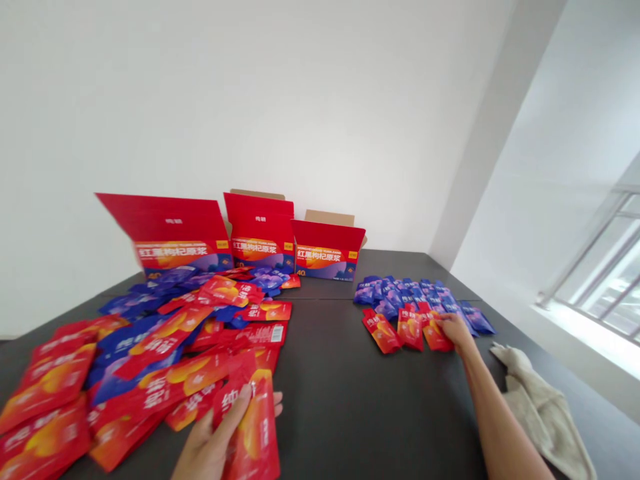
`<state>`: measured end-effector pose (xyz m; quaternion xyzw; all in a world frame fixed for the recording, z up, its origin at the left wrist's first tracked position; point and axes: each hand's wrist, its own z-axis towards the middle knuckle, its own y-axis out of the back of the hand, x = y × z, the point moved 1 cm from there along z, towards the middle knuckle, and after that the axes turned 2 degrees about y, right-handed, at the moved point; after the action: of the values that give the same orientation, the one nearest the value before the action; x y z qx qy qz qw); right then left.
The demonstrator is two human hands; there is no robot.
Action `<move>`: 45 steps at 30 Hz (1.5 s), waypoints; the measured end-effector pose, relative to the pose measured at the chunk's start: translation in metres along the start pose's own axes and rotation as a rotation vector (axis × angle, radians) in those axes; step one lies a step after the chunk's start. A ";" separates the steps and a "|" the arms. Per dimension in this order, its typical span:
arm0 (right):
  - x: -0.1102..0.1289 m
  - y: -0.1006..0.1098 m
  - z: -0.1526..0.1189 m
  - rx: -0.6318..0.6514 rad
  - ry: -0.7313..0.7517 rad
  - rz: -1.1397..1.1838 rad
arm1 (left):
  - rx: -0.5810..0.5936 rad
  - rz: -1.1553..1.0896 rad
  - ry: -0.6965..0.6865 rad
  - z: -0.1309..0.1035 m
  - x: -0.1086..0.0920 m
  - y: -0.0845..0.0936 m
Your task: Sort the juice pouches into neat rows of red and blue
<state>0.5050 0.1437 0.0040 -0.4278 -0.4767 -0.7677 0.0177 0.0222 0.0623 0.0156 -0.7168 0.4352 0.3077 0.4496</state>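
Note:
My left hand (pixel 216 432) is closed around red pouches (pixel 257 435) with an orange fruit print, the thumb across their front. Just beside it spreads a loose heap of red pouches (pixel 175 380) and blue pouches (pixel 131 343). Out to the right, my right hand (pixel 454 329) has its fingers closed on the edge of a red pouch (pixel 434 333) that lies on the table. Two more red pouches (pixel 381 331) lie to the left of that one in a row. Their upper ends touch a group of overlapping blue pouches (pixel 400 293).
Three open cartons stand at the back with red lids raised: a left carton (pixel 183 256), a middle carton (pixel 263 253) and a right carton (pixel 325 262). A crumpled beige cloth (pixel 540 407) lies by my right forearm on the dark table (pixel 335 387). A window (pixel 610 267) is at right.

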 end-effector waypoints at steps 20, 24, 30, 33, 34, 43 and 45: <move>0.019 -0.055 -0.050 0.284 0.242 -0.543 | -0.032 0.004 -0.034 -0.008 0.000 -0.006; 0.030 -0.039 -0.052 0.253 0.328 -0.554 | -0.048 -0.018 -0.048 -0.011 -0.001 -0.008; 0.065 -0.041 -0.074 0.339 0.514 -0.536 | -0.045 -0.035 -0.048 -0.010 0.000 -0.006; 0.068 -0.047 -0.077 0.314 0.476 -0.534 | -0.051 -0.043 -0.046 -0.011 -0.001 -0.006; 0.067 -0.049 -0.077 0.304 0.461 -0.513 | -0.052 -0.047 -0.042 -0.012 -0.002 -0.007; 0.055 -0.058 -0.065 0.240 0.301 0.145 | -0.052 -0.062 -0.007 -0.011 -0.004 -0.007; 0.059 -0.056 -0.062 0.197 0.278 0.204 | -0.060 -0.066 -0.003 -0.011 -0.004 -0.007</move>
<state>0.4035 0.1498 -0.0076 -0.3599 -0.4967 -0.7632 0.2031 0.0276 0.0553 0.0258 -0.7436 0.4010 0.3068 0.4383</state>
